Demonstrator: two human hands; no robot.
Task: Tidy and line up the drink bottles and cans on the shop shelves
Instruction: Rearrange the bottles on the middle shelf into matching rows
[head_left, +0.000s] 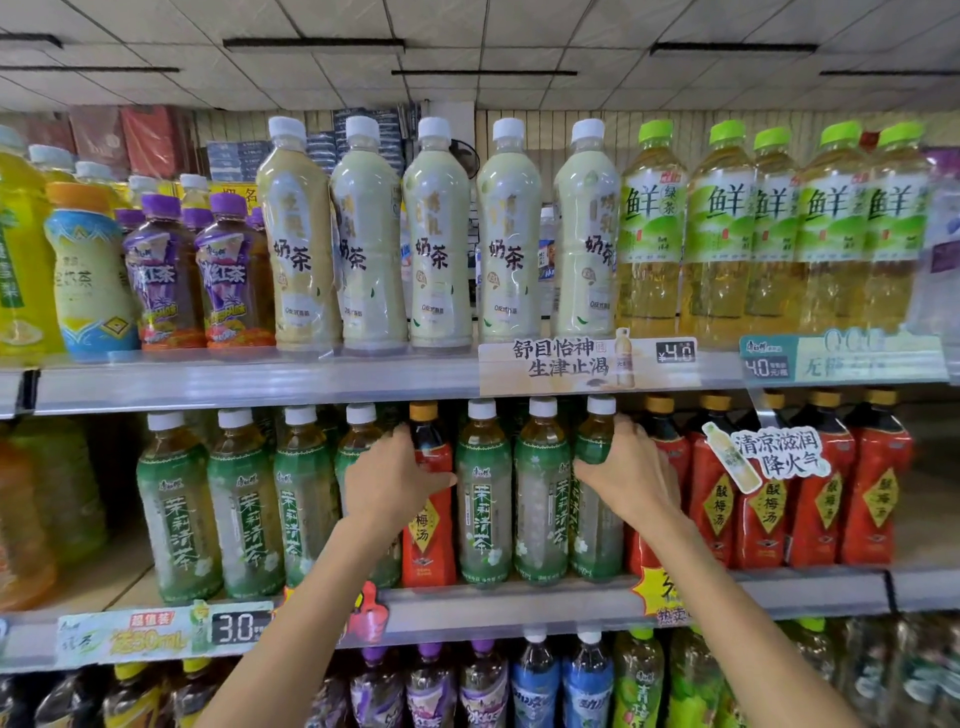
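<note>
We judge a tipping risk: the red-label bottle stands among green-label bottles on the middle shelf, so a sideways pull could topple neighbours. Our left hand wraps its fingers round it; our right hand clasps the last green bottle, forearms raised.
</note>
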